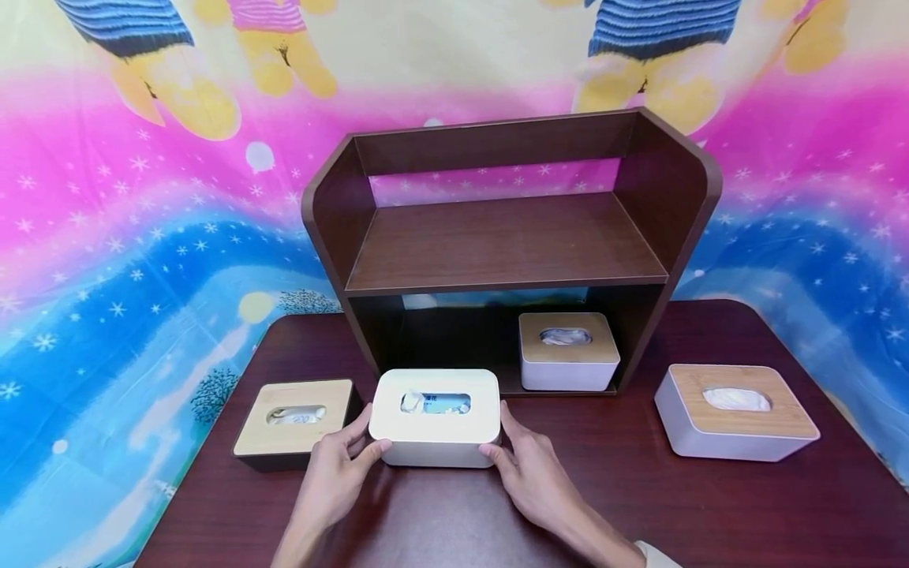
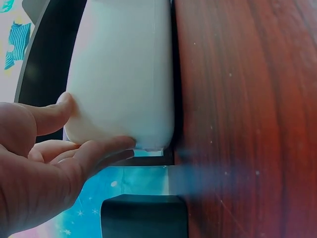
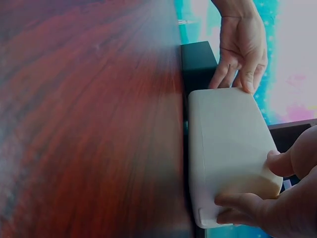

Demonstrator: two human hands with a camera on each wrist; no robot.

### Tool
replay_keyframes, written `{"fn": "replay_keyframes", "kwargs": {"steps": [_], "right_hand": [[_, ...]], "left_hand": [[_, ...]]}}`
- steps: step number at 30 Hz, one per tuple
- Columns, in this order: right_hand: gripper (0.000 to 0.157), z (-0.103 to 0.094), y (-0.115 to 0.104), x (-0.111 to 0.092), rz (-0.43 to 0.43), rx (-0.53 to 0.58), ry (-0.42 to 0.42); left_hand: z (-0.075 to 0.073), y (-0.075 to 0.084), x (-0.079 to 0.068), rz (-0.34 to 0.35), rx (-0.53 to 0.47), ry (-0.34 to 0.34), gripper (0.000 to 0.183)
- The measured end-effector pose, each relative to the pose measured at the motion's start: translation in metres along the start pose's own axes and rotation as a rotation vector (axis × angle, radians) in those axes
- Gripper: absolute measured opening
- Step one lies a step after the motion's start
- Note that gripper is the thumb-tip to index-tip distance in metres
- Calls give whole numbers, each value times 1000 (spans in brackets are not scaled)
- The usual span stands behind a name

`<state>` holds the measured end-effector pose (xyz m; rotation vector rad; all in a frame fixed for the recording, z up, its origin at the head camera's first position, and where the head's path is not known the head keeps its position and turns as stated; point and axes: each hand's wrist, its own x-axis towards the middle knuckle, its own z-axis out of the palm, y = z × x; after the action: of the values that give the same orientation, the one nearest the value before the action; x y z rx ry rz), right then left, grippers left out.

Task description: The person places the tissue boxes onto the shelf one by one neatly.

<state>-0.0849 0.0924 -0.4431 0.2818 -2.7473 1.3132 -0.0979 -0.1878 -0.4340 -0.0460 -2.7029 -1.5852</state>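
Note:
A white tissue box point(image 1: 435, 454) is held at both ends, just in front of the shelf's lower opening. My left hand point(image 1: 337, 469) grips its left end, thumb on the near face and fingers along the side. At the right end, my right hand point(image 1: 536, 477) holds it the same way. Through the slot in the lid shows a blue tissue packet point(image 1: 443, 403). The box's plain wall point(image 2: 121, 74) fills much of the left wrist view, and both hands on the box point(image 3: 225, 139) appear in the right wrist view. Whether its base touches the table is unclear.
A dark brown two-tier shelf point(image 1: 511, 237) stands at the back of the table point(image 1: 440, 528). A wood-lidded white tissue box point(image 1: 568, 375) sits in its lower right. Left of my hands is a black tissue box point(image 1: 277, 461); another wood-lidded one point(image 1: 731, 443) is far right.

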Motion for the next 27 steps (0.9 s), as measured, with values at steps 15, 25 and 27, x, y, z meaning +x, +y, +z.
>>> {"fn": "replay_keyframes", "kwargs": {"steps": [15,25,27], "right_hand": [[70,-18,-3,18,6,-15,29],[67,-18,4,43,47,11,74],[66,-16,5,49,55,20,83]], "left_hand": [[9,16,11,38,-80,56,65],[26,15,37,53,-104,155,61],[28,14,41,58,-119,178,61]]}}
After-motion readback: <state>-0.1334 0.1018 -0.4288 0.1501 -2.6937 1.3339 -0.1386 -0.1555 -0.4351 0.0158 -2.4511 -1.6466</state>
